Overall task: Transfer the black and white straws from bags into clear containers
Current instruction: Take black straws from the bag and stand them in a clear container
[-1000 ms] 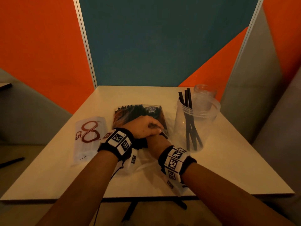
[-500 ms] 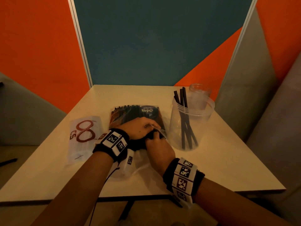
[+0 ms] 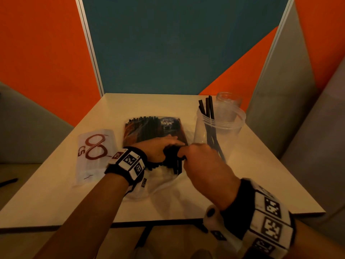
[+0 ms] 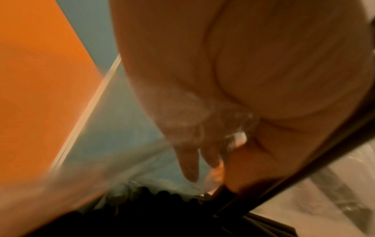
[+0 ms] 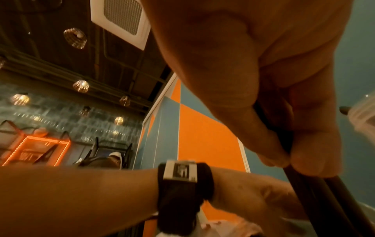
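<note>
While I am watching through the head camera, a flat bag with a red figure-eight print (image 3: 94, 154) is lying near the table's (image 3: 261, 184) left edge, holding what look like white straws, though I cannot tell for certain. Just to its right, around the middle of the table, the bag of black straws (image 3: 149, 129) is lying with its open mouth toward the near edge. My left hand (image 3: 158, 149) is resting on top of that bag, pressing it down; in the left wrist view its fingers (image 4: 188, 162) are lying fairly straight and close together behind crinkled clear plastic. Touching it from the right, my right hand (image 3: 201, 161) is working at the bag's mouth, and in the right wrist view its thumb and fingertips (image 5: 316, 160) are pinching a few black straws (image 5: 316, 189) that are running out of the grip toward the bag. Further right, near the table's right edge, the clear container (image 3: 218, 131) is standing upright with several black straws leaning inside it, their ends sticking up above the rim. Behind it, toward the far right corner, a smaller clear jar (image 3: 228, 101) is standing.
</note>
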